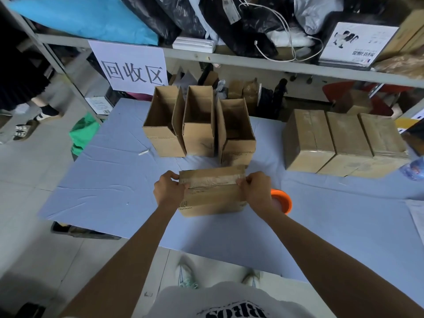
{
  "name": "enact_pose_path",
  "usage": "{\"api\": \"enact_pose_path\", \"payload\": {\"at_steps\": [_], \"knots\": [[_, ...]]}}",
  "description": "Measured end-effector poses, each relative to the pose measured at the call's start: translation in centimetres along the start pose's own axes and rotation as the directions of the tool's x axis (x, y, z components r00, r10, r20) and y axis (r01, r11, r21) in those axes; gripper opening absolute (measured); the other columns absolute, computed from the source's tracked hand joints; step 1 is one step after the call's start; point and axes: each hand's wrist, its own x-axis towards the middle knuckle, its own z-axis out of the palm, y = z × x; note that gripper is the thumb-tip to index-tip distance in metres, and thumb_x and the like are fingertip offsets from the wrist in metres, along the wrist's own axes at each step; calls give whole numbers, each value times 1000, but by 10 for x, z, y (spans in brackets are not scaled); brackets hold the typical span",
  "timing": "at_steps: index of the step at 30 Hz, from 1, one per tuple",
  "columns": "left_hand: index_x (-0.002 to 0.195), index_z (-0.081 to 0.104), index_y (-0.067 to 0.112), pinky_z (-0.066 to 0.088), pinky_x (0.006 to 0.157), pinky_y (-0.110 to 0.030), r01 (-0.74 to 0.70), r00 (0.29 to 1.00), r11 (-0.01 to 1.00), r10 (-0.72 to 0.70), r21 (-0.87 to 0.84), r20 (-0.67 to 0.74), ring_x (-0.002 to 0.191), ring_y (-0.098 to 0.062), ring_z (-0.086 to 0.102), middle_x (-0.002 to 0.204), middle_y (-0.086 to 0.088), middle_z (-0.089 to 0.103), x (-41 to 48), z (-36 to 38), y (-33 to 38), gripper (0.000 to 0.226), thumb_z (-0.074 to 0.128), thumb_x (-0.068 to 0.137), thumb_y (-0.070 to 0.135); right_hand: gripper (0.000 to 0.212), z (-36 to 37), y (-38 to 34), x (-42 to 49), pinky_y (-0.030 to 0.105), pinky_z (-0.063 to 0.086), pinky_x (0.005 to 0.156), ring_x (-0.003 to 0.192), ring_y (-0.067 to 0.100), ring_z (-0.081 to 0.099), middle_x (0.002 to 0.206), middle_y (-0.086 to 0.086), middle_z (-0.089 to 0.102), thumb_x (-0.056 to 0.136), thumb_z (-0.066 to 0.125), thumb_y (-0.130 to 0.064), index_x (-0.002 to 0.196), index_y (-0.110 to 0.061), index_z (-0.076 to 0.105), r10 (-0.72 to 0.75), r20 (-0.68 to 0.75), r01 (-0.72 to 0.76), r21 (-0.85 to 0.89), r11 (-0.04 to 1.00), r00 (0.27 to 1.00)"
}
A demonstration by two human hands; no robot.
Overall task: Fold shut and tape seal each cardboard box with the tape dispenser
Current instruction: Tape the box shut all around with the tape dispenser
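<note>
While both hands grip it at its two ends, the cardboard box [213, 198] sits in the lower middle of the frame on the blue-covered table [110, 184], its flaps folded down and a strip of tape [213, 180] running along the top seam. The left hand [169, 188] is at the box's left end, fingers curled round the edge and thumb lying on top near the end of the strip. The right hand [255, 191] is at the right end, fingers bent and pinching the top corner where the strip ends. Just right of that hand, partly hidden behind the wrist, the orange tape dispenser [284, 201] rests on the table, touched by neither hand.

Above the held box, in the middle of the frame, three open boxes [199, 125] stand upright side by side with their flaps raised. The rightmost of them is nearest the held box and almost touches its far edge. At the right of the frame three closed boxes [348, 138] sit pressed together in a row. A plastic bottle [413, 168] lies at the right edge beside them.

A white sign [133, 67] with large black characters hangs from the shelf [252, 61] in the upper left, and a green bag [85, 134] lies on the floor at the left, past the table's far corner
</note>
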Motion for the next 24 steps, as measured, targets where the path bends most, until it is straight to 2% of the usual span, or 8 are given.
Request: {"api": "enact_pose_path", "payload": {"at_steps": [5,8,10,13,15,18,22,24], "knots": [[108,54,12,44,69,-31,58,998,997,-56,-54,31,87,-22,54,107,-6,61,0,-3,0,34,71,79,17,36,-1,0,-2,36,35,51,50,20,38,47,10,42,77,69,-13,51,3,50,-18,-47,23,104,994,999],[117,52,16,49,83,-36,-43,998,987,48,-154,30,101,-22,52,121,-8,51,4,-5,1,48,72,73,23,24,-7,-1,-6,41,46,56,54,28,53,54,14,60,75,74,-17,58,-2,66,-33,-52,42,187,981,998],[121,54,24,45,97,-42,-154,969,987,160,-45,189,115,-26,49,128,-7,50,9,-9,7,58,75,68,29,13,-12,-5,-9,44,52,64,67,33,63,65,15,68,74,75,-15,66,-6,72,-18,-55,32,262,964,998],[134,42,35,32,110,-46,-276,831,960,220,35,511,131,-33,36,143,-9,38,12,-11,15,82,79,62,42,9,-18,-6,-10,45,56,69,70,28,67,68,7,71,72,77,-13,67,-19,73,-12,-25,20,348,937,1000],[146,24,36,24,114,-47,-289,762,956,200,47,617,141,-33,19,155,-10,18,10,-7,19,104,86,62,32,11,-19,0,-8,46,57,72,70,23,69,70,1,73,71,78,-11,72,-22,75,-24,17,15,381,924,1000],[148,-1,41,12,117,-53,-346,717,922,139,176,683,146,-32,-5,158,-11,-9,8,1,16,122,86,64,37,16,-17,9,-5,46,56,79,78,17,70,82,-4,74,73,76,-12,87,-20,78,-64,46,42,380,924,997],[150,-3,37,17,114,-48,-312,733,902,29,299,679,143,-34,9,156,-11,8,-3,4,16,109,54,60,64,22,-10,11,-3,32,51,81,89,14,65,98,-6,73,83,68,-24,104,-25,74,-114,22,109,167,980,993],[149,4,42,17,111,-51,-268,749,911,-7,313,662,138,-38,13,150,-13,17,-7,6,21,97,40,64,71,27,-6,11,-4,37,51,84,90,18,65,98,-2,72,86,64,-31,111,-26,71,-121,18,119,88,989,993]]}}
